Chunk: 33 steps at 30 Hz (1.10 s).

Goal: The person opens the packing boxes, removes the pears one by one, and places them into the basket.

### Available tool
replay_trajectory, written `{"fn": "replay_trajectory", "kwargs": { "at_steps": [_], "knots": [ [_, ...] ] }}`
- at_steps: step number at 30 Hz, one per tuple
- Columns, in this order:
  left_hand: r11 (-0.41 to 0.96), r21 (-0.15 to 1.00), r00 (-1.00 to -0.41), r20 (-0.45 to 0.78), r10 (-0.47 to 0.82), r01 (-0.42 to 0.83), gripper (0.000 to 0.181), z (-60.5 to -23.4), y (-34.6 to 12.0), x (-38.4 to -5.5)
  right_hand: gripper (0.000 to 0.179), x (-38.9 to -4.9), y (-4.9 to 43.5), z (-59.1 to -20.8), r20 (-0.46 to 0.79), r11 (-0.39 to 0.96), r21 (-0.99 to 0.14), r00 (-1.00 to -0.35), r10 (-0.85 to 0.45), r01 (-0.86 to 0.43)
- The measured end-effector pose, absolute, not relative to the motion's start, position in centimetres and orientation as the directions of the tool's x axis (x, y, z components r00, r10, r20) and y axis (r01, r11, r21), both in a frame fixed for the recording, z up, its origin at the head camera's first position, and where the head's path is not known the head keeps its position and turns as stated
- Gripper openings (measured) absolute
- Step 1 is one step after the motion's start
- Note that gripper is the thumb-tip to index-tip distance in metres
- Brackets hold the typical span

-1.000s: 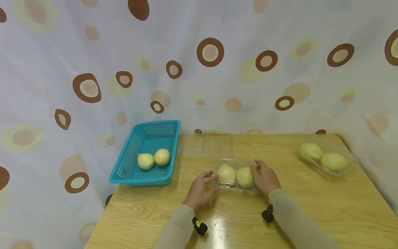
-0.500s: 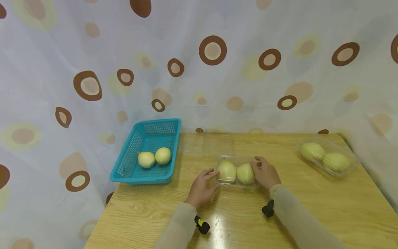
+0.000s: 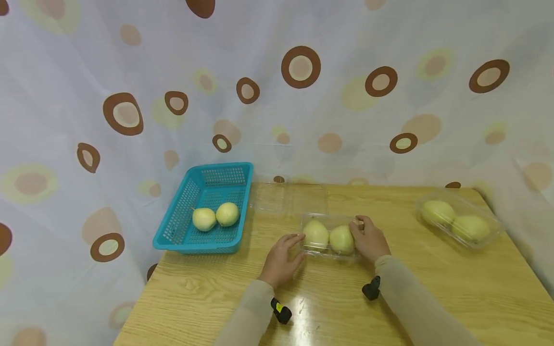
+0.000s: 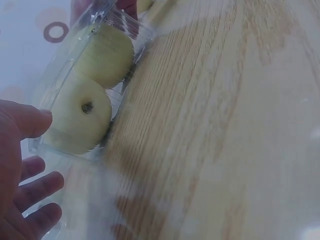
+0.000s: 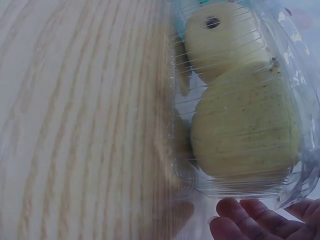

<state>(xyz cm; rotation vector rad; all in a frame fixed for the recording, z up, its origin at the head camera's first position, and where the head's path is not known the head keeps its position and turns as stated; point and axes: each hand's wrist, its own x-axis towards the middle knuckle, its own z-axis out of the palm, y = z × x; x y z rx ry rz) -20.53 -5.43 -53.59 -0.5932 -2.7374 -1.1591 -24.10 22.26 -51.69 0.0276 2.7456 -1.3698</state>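
A clear plastic box [image 3: 329,253] with two pale yellow-green pears, a left pear [image 3: 316,235] and a right pear [image 3: 342,239], stands on the table between the hands. The left hand [image 3: 281,262] is at its left end; in the left wrist view the thumb [image 4: 35,121] touches the rim, while the other fingers are spread loosely below. At the opposite end, the right hand [image 3: 370,241] grips the box's corner with bent fingers. Fingertips [image 5: 231,220] of that hand show just beneath the box end in the right wrist view. Whether the lid is fastened, I cannot tell.
A blue-green basket [image 3: 196,249] holding two pears stands at the back left. Beside it lies an open clear plastic container [image 3: 287,198]. Another clear box [image 3: 454,236] with two pears sits at the right. A patterned curtain [image 3: 259,115] hangs behind the wooden table [image 3: 207,298].
The head view has shifted slightly. Both hands stay at the ends of the box, with hardly any visible movement of the hands, box or pears.
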Motion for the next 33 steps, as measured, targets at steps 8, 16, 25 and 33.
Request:
{"fn": "replay_trajectory", "kwargs": {
  "at_steps": [8, 16, 25, 33],
  "knots": [
    [0.664, 0.69, -0.957, 0.188, 0.219, 0.288, 0.058, -53.5, -5.6, -19.8, 0.079, -23.4, 23.3, -50.5, -0.077, 0.606, -0.796, -0.992, -0.099, 0.001],
    [0.451, 0.888, -0.994, 0.058, 0.088, 0.092, 0.025, -52.9, -5.1, -18.9, 0.056, -21.9, 25.9, -49.5, 0.201, 0.673, -0.699, -0.969, -0.142, -0.243],
    [-0.273, 0.854, -0.886, -0.368, 0.283, -0.442, 0.031, -53.9, -1.7, -18.1, 0.012, -21.2, 28.3, -50.1, 0.475, 0.693, -0.427, -0.796, -0.375, -0.581],
    [-0.428, 0.717, -0.83, -0.412, 0.377, -0.55, 0.031, -54.4, 1.7, -17.8, 0.019, -21.4, 28.3, -50.6, 0.479, 0.644, -0.299, -0.694, -0.537, -0.704]
  ]
}}
